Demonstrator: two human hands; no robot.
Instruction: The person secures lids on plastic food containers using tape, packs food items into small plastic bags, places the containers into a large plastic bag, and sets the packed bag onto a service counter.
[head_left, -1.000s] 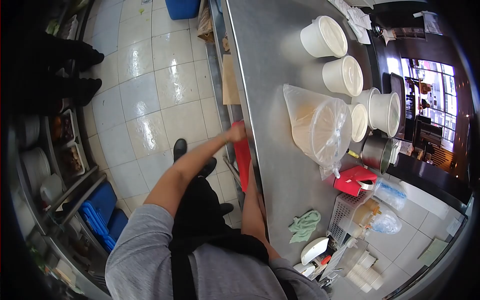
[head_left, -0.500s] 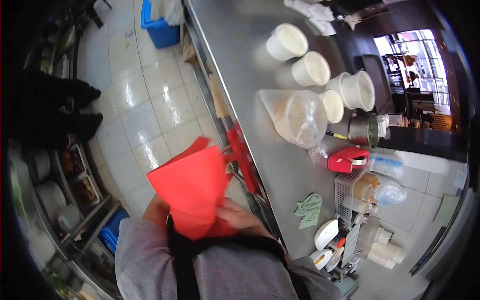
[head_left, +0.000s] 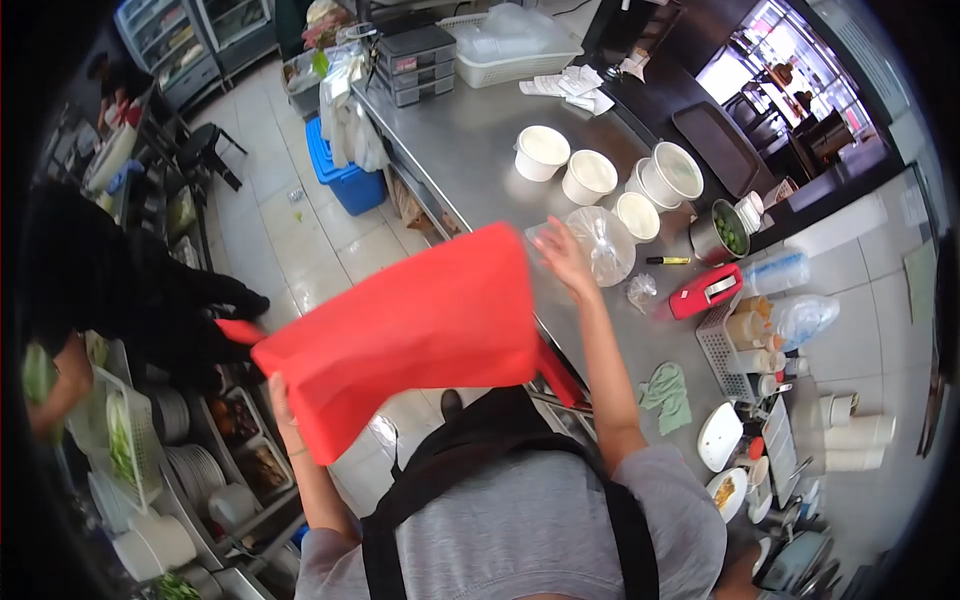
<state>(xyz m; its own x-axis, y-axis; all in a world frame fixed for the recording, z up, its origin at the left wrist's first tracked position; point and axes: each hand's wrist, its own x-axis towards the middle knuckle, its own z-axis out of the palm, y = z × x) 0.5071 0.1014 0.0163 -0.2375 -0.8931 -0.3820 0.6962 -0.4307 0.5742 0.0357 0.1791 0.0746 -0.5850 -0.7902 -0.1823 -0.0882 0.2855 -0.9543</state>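
A large red bag [head_left: 410,330], slightly blurred, hangs in the air in front of my body. My left hand [head_left: 281,402] grips its lower left edge. My right hand [head_left: 563,255] is off the bag, with fingers apart, beside the clear plastic bag [head_left: 602,246] on the steel counter; whether it touches that plastic is hard to tell. Lidded white tubs [head_left: 590,177] stand just beyond the plastic bag. Below the counter edge, more red material [head_left: 560,375] shows at the shelf.
A metal pot [head_left: 720,232], yellow marker [head_left: 668,261], red tape dispenser [head_left: 706,291] and green cloth [head_left: 666,397] lie along the counter. A co-worker in black [head_left: 100,270] stands at the left shelves. A blue bin [head_left: 345,180] sits on the floor.
The red bag was pulled from the under-counter shelf, then raised and spread wide. My right hand has left it and moved out over the counter. The view has tilted up.
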